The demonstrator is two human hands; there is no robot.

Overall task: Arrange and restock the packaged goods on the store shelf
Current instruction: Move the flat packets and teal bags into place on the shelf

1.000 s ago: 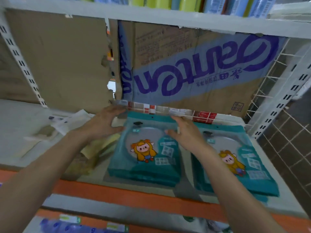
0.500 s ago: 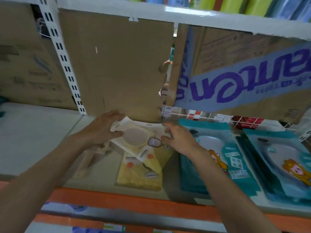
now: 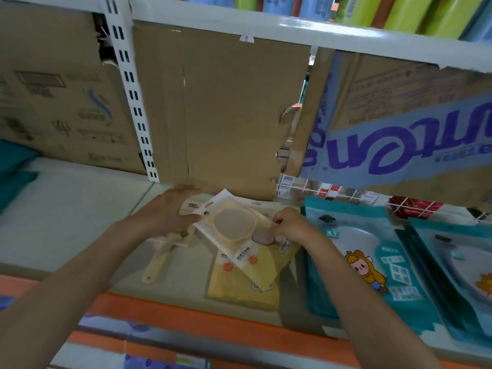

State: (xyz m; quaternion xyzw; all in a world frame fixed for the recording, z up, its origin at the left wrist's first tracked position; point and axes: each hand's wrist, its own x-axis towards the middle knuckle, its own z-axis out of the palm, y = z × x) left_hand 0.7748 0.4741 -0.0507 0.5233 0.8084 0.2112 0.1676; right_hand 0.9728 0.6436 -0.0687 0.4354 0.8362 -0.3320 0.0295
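We had moved left of the teal plastic packs point(image 3: 359, 262); our left hand point(image 3: 170, 211) and right hand point(image 3: 290, 226) pinched the flat yellow-white packet point(image 3: 234, 227) in curled fingers; we judged it needed laying square.

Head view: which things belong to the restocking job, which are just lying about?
Job: yellow-and-white packet, held by left hand and right hand; yellow packet stack under it; teal cartoon packets.
Lying about: cream handled tool; cardboard backing; blue-printed carton.

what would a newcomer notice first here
Over the white metal shelf, the left hand and right hand hold a tilted cream-and-yellow plastic packet with a round window. Flat teal cartoon-printed packets lie to its right, in front of brown cardboard with big purple lettering.
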